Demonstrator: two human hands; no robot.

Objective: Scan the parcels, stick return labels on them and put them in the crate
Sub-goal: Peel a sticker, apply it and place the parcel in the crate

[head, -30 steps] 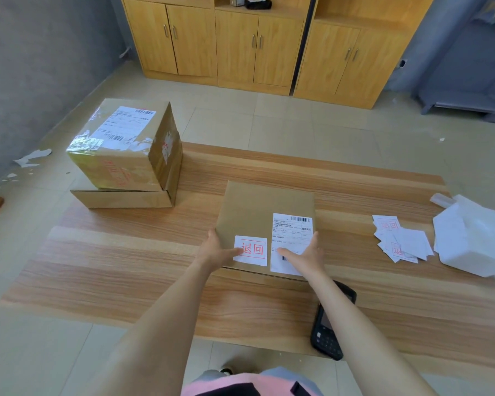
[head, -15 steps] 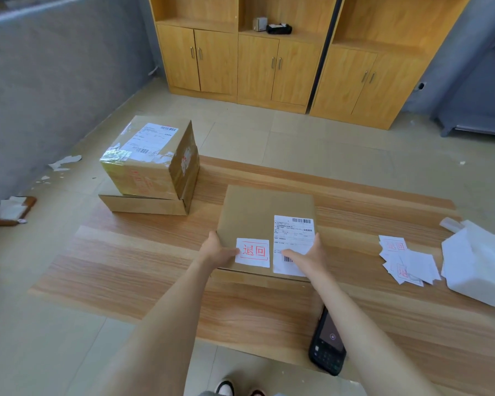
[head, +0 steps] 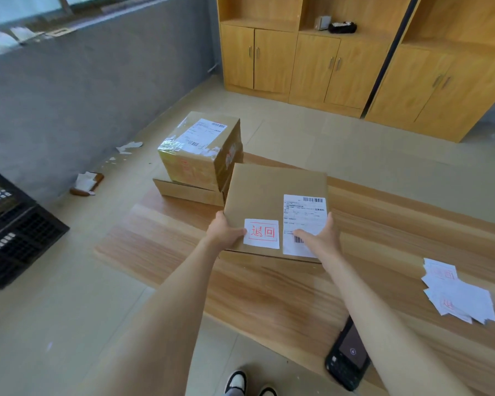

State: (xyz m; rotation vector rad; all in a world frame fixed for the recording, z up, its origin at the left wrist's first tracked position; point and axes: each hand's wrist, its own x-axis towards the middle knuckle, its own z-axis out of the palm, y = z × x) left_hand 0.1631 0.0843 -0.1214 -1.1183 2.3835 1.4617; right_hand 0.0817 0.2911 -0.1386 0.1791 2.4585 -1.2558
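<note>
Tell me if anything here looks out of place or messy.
The handheld scanner hangs partly over the near edge of the table and could fall. Torn paper scraps litter the floor by the grey wall.

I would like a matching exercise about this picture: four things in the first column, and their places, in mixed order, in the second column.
Things:
1. flat parcel
2. scanner
3. crate
4. taped box

Places:
a. on the floor, left of the table
b. on top of a flatter box
c. held between the left hand and the right hand
d. at the table's near edge, beside the right arm

Pairs: 1-c, 2-d, 3-a, 4-b
</note>
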